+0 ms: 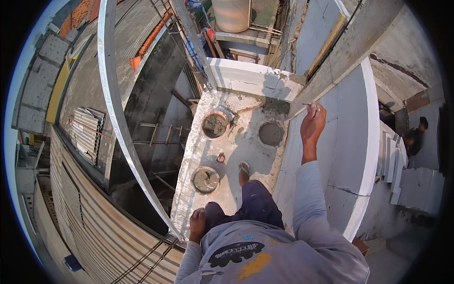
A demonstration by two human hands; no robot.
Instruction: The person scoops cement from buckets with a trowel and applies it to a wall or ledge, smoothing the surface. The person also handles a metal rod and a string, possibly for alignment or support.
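My right hand (pixel 313 125) is raised in front of the white block wall (pixel 326 142), close to the concrete column (pixel 350 57). Its fingers are curled around something thin and greyish, too small to make out. Low beside my knee, my left hand (pixel 197 223) is closed, with nothing visible in it. On the mortar-spattered ledge ahead of me stand three round buckets of grey mortar: the far left bucket (pixel 230 128), the far right bucket (pixel 284 138) and the near left bucket (pixel 193 182). A small reddish object (pixel 221 157) lies between them.
My foot in a flip-flop (pixel 244 168) rests on the ledge (pixel 227 189). Past its left edge is a deep drop. A bent metal strip (pixel 118 109) arches there, above corrugated roofing (pixel 94 203). A low white block wall (pixel 255 75) borders the far end. Another person (pixel 416 137) is at far right.
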